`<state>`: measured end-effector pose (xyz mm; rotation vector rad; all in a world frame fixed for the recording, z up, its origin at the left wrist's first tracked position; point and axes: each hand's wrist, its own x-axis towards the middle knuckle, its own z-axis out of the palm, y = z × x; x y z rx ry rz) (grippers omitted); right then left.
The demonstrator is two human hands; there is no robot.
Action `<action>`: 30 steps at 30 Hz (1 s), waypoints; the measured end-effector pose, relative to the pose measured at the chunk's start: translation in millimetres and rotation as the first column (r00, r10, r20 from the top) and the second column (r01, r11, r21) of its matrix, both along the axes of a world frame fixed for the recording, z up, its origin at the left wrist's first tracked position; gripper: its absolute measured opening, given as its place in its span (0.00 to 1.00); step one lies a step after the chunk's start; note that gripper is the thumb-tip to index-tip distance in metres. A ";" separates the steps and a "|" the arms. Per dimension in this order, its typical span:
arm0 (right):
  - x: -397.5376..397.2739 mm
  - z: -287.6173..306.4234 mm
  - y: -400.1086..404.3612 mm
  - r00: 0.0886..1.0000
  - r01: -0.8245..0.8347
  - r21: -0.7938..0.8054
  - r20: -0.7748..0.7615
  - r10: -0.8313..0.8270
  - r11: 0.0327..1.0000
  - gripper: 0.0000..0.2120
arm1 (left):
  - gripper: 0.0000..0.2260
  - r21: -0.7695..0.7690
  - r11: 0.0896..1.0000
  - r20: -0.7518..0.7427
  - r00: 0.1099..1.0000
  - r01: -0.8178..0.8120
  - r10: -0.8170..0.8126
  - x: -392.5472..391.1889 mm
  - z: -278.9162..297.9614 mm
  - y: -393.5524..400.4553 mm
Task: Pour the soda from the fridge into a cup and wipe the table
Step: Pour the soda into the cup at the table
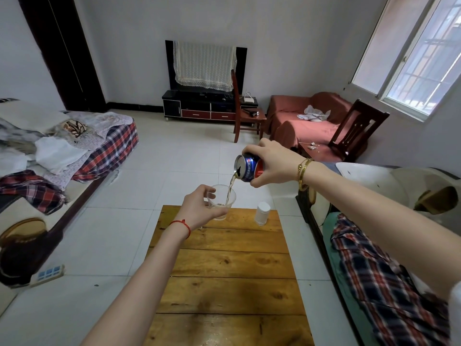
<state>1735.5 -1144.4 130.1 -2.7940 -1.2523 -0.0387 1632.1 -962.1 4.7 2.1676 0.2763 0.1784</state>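
The right hand (272, 163) grips a tilted blue-and-red aluminium soda can (248, 167), pouring a brown stream into a clear plastic cup (222, 202). The left hand (199, 208) grips the cup at the far edge of the wooden plank bench (224, 270); whether the cup touches the bench is unclear. A small white cylindrical container (262, 213) stands nearby.

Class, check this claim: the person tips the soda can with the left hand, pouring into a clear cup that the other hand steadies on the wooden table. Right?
Not quite. In the head view the right hand tips the soda can; the left hand steadies the clear cup on the wooden table.
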 end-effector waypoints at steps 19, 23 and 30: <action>3.1 -5.2 2.3 1.000 0.004 -0.007 -0.004 -0.004 1.000 0.32 | 0.32 -0.005 1.000 -0.018 1.000 -0.017 0.017 -1.5 0.9 1.9; 3.6 -4.6 2.3 1.000 0.006 -0.013 0.003 -0.006 1.000 0.32 | 0.32 -0.007 1.000 -0.016 1.000 -0.020 0.020 -1.1 0.9 2.1; 4.3 -5.8 2.1 1.000 0.012 -0.021 0.001 -0.012 1.000 0.32 | 0.32 -0.008 1.000 -0.024 1.000 -0.019 0.019 -1.3 0.0 1.1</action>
